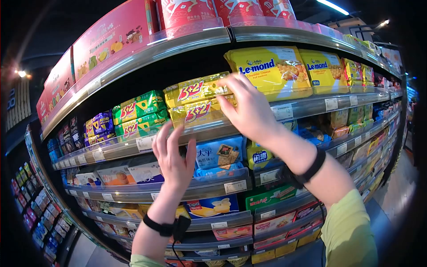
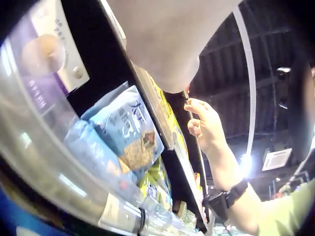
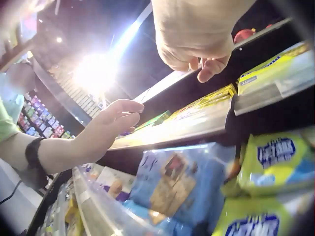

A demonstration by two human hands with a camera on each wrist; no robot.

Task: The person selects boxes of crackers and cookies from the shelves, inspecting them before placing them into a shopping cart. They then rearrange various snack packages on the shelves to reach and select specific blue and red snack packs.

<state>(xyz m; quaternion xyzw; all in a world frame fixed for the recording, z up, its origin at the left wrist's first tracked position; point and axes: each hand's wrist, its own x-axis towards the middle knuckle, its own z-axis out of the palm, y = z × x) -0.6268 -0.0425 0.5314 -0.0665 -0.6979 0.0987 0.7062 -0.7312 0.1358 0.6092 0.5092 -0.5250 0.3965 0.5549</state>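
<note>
My right hand (image 1: pixel 250 107) is at the right end of the stacked yellow 3+2 biscuit packs (image 1: pixel 189 90), its fingertips overlapping the upper pack in the head view. Its thumb stands apart from the forefinger, and nothing shows between them in the left wrist view, where the right hand (image 2: pixel 206 125) appears loosely bent. My left hand (image 1: pixel 174 159) is raised with fingers spread, in front of the shelf edge below the yellow packs. Green 3+2 packs (image 1: pixel 139 107) lie just left of the yellow ones. From the right wrist, the left hand (image 3: pixel 106 129) is seen holding nothing.
Yellow Le-mond packs (image 1: pixel 273 73) stand right of the right hand. A shelf lip with price tags (image 1: pixel 144 142) runs below the packs. Blue cracker packs (image 1: pixel 220 153) sit one shelf lower. Pink boxes (image 1: pixel 111 40) and red containers (image 1: pixel 189 11) stand on the top shelf.
</note>
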